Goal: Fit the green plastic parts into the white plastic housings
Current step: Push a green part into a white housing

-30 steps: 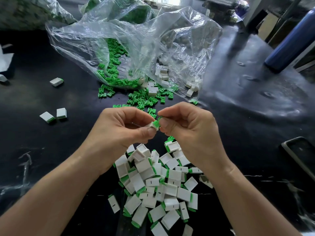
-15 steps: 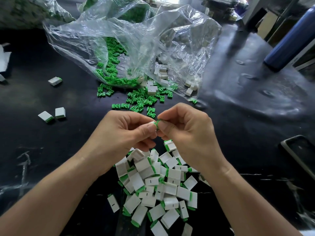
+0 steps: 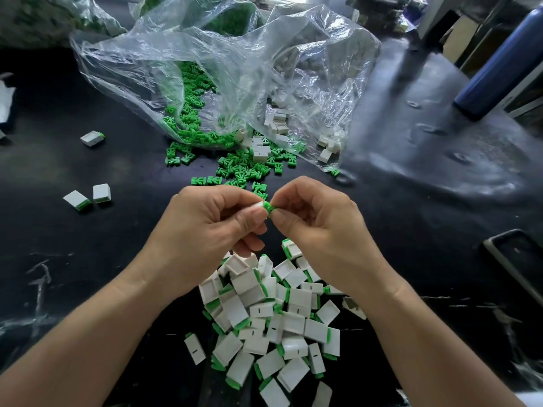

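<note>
The left hand (image 3: 211, 227) pinches a small white plastic box-shaped housing (image 3: 258, 204) with its thumb and fingers. The right hand (image 3: 317, 230) pinches a little green plastic part (image 3: 269, 207) right at the end of that housing. The hands are close together above the black table (image 3: 88, 259), so one can hold the box steady while the other pushes the green piece in. Fingers hide how far in it is. Under the hands lies a heap of white housings with green ends (image 3: 296, 321), likely the done ones, kept near so a new one can just be dropped there. Farther off, a clear crinkly plastic bag (image 3: 235, 69) lies open, with loose green parts (image 3: 235, 168) and bare white housings (image 3: 261, 152) spilling out within easy reach.
</note>
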`<state>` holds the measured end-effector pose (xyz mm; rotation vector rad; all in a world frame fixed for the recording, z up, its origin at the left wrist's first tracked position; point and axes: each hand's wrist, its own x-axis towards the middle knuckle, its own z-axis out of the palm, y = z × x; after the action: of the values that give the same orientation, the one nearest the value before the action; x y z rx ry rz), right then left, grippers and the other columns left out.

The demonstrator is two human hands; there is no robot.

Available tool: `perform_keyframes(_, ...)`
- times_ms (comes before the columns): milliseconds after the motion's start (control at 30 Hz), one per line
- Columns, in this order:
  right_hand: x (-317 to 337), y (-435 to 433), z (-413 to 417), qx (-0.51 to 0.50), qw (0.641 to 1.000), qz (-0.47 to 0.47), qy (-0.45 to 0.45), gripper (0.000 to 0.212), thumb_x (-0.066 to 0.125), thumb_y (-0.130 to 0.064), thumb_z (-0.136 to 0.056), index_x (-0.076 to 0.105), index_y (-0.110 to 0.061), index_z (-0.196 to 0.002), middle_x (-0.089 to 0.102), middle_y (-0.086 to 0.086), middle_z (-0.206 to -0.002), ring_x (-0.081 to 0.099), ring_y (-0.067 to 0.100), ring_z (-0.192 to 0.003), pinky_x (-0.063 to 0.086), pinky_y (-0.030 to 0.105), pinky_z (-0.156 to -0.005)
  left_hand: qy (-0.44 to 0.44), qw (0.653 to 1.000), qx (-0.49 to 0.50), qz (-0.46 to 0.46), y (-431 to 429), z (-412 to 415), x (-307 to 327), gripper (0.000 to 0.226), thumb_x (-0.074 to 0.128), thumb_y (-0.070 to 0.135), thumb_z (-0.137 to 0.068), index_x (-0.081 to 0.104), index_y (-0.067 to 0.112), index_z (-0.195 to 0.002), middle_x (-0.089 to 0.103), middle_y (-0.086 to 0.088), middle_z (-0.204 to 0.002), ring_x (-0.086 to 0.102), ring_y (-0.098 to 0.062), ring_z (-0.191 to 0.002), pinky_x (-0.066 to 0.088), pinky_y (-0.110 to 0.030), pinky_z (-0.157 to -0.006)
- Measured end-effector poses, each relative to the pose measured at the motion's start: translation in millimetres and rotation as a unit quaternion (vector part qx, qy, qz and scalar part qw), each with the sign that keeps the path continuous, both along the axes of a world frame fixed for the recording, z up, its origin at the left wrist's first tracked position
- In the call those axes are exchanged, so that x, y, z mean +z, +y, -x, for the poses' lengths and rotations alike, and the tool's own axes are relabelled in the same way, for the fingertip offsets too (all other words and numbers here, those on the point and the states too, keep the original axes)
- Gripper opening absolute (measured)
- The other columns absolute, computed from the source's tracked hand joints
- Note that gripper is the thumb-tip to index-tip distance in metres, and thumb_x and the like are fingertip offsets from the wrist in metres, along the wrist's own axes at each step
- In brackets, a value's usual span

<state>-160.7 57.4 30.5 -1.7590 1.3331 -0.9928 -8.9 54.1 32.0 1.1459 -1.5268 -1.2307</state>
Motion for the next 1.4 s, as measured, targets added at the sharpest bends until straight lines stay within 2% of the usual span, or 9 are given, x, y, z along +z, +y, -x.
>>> perform_keyframes(67,-2,0,-2,-0.002,1.0,-0.007,-0.004,0.022,0.063,-0.007,-0.085,0.055,-0.025,-0.074,0.059,-0.009,-0.067,0.056,0.003,-0.065,0.049,0.02,-0.063,-0.002,1.0,-0.003,0.008,0,0,0,0.013,0.058,0.024,-0.067,0.068,0.02,-0.075,0.069,-0.006,-0.068,0.065,-0.017,-0.052,0.052,-0.02,-0.048)
perform_keyframes(200,-3,2,-3,-0.003,1.0,-0.009,-0.009,0.02,0.06,-0.005,-0.086,0.054,-0.021,-0.076,0.065,0.001,-0.072,0.062,0.012,-0.068,0.054,0.036,-0.068,-0.013,1.0,-0.004,0.02,0,-1,0,0.013,0.059,0.026,-0.067,0.068,0.022,-0.075,0.07,-0.003,-0.068,0.065,-0.014,-0.052,0.052,-0.02,-0.048)
perform_keyframes(433,1,4,3,0.017,0.996,0.052,0.075,0.014,0.065,-0.001,-0.081,0.062,-0.014,-0.077,0.059,-0.001,-0.063,0.054,0.015,-0.06,0.046,0.027,-0.057,-0.076,0.996,-0.023,0.043,1,-2,-5,0.013,0.057,0.034,-0.067,0.067,0.027,-0.073,0.067,0.002,-0.064,0.064,-0.01,-0.051,0.049,-0.017,-0.048)
perform_keyframes(567,2,1,2,0.017,0.999,-0.02,-0.025,0.022,0.064,0.0,-0.082,0.06,-0.02,-0.075,0.061,-0.006,-0.063,0.057,0.006,-0.059,0.049,0.022,-0.059,-0.063,0.996,-0.025,0.049,0,-3,-3,0.014,0.057,0.032,-0.068,0.067,0.024,-0.075,0.067,0.0,-0.065,0.063,-0.012,-0.05,0.049,-0.018,-0.046)
perform_keyframes(667,2,-1,2,0.011,0.992,-0.093,-0.086,0.015,0.061,-0.008,-0.086,0.061,-0.02,-0.078,0.064,-0.005,-0.063,0.06,0.005,-0.057,0.047,0.017,-0.055,-0.041,0.997,-0.021,0.055,0,-3,-1,0.011,0.058,0.029,-0.069,0.066,0.025,-0.075,0.068,0.0,-0.068,0.063,-0.012,-0.05,0.05,-0.019,-0.046)
perform_keyframes(867,1,3,-1,0.042,0.993,0.021,0.109,0.02,0.049,-0.016,-0.093,0.053,-0.009,-0.075,0.049,-0.007,-0.059,0.045,0.015,-0.06,0.041,0.036,-0.059,-0.053,0.997,-0.019,0.061,1,-5,0,0.015,0.057,0.032,-0.068,0.067,0.023,-0.074,0.067,0.0,-0.064,0.063,-0.012,-0.047,0.05,-0.019,-0.045)
perform_keyframes(1067,5,5,-2,0.098,0.962,0.091,0.238,0.014,0.04,-0.015,-0.087,0.041,-0.015,-0.073,0.04,-0.004,-0.065,0.039,0.021,-0.064,0.036,0.038,-0.059,-0.116,0.989,-0.062,0.065,1,-9,-3,0.022,0.057,0.037,-0.068,0.069,0.019,-0.072,0.063,0.001,-0.055,0.063,-0.012,-0.045,0.051,-0.023,-0.043)
perform_keyframes(1267,7,4,1,0.057,0.991,0.014,0.122,0.021,0.045,-0.015,-0.096,0.048,-0.013,-0.075,0.049,-0.008,-0.062,0.046,0.015,-0.063,0.041,0.038,-0.063,0.019,0.999,-0.025,-0.004,-1,-3,1,0.014,0.061,0.021,-0.064,0.07,0.016,-0.074,0.07,-0.006,-0.063,0.065,-0.017,-0.05,0.052,-0.021,-0.046)
perform_keyframes(1400,6,2,4,0.029,0.996,0.012,0.078,0.028,0.05,-0.024,-0.095,0.057,-0.012,-0.071,0.055,-0.004,-0.058,0.052,0.014,-0.058,0.045,0.036,-0.057,0.031,0.998,-0.054,-0.034,0,-3,0,0.018,0.059,0.019,-0.066,0.069,0.017,-0.08,0.072,-0.008,-0.076,0.069,-0.018,-0.064,0.055,-0.022,-0.054)
